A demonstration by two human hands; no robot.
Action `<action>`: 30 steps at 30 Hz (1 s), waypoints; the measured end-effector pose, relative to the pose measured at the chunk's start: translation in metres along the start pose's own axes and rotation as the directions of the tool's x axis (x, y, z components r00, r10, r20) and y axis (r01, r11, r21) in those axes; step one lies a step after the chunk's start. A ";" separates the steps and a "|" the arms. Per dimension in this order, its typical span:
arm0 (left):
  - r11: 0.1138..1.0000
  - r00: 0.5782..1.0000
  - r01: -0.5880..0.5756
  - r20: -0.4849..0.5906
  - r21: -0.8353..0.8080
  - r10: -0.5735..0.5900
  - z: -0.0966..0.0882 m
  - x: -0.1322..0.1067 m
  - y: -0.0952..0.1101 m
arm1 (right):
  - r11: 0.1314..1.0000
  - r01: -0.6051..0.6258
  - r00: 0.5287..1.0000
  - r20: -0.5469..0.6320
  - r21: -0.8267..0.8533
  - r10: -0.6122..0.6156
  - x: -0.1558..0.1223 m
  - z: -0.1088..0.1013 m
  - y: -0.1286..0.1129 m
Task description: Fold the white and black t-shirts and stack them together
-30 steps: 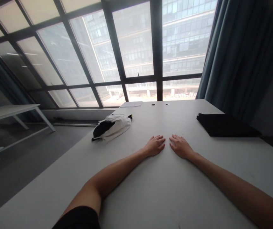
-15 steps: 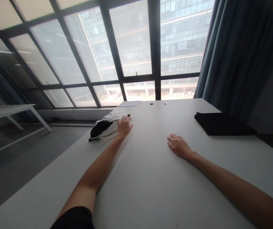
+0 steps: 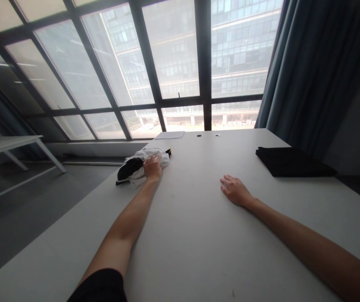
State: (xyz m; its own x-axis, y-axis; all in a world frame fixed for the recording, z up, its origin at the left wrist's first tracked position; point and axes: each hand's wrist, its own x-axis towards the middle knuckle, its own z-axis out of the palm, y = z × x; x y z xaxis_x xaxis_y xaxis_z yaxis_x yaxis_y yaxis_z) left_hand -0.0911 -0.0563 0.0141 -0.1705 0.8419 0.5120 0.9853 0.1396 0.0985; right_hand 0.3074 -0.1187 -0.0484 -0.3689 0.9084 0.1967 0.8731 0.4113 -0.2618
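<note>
My left hand (image 3: 152, 168) rests on a crumpled white and black cloth item (image 3: 165, 160) at the left side of the table, its fingers bent into the white fabric. A black part (image 3: 130, 168) of this bundle lies left of the hand, and a small black and yellow bit (image 3: 169, 152) shows at its far right end. The exact kind of item cannot be made out. My right hand (image 3: 236, 191) lies palm down on the bare tabletop, fingers stretched out, holding nothing.
The white table (image 3: 192, 235) runs toward the windows. A folded black cloth (image 3: 295, 162) lies at the right. Paper (image 3: 169, 135) and two small round fittings sit at the far end. Another white table (image 3: 8, 142) stands to the left, and a blue curtain (image 3: 296, 75) hangs at right.
My left hand has moved left across the bundle, from its right edge onto the white fabric, with the fingers more bent. My right hand stays in place.
</note>
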 end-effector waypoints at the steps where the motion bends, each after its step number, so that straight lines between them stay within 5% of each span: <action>1: 1.000 1.000 0.005 -0.003 -0.010 -0.005 -0.001 0.000 0.000 | 1.000 0.001 1.000 0.001 -0.001 -0.001 0.000 0.000 0.000; 12: 0.992 0.995 0.034 -0.094 -0.125 -0.046 0.003 0.005 -0.008 | 1.000 0.004 1.000 -0.003 0.000 -0.004 -0.001 -0.001 -0.001; 21: 0.976 0.954 0.048 -0.279 -0.213 -0.108 -0.036 0.016 0.000 | 1.000 0.001 1.000 -0.002 -0.010 -0.001 0.000 0.000 0.001; 27: 0.953 0.905 -0.041 -0.416 -0.300 -0.092 -0.055 0.020 0.020 | 1.000 0.012 1.000 -0.004 -0.009 -0.012 0.000 0.000 0.001; 30: 0.943 0.945 -0.114 -0.327 -0.313 0.006 -0.046 0.011 0.045 | 1.000 0.011 1.000 -0.004 -0.008 -0.011 0.000 0.000 0.001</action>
State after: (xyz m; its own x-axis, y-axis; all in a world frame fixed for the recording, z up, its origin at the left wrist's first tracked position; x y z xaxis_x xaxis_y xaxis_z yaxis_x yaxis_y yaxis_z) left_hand -0.0487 -0.0646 0.0632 -0.1589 0.6261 0.7634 0.9448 -0.1278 0.3015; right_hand 0.3081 -0.1181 -0.0486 -0.3770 0.9035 0.2036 0.8715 0.4205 -0.2522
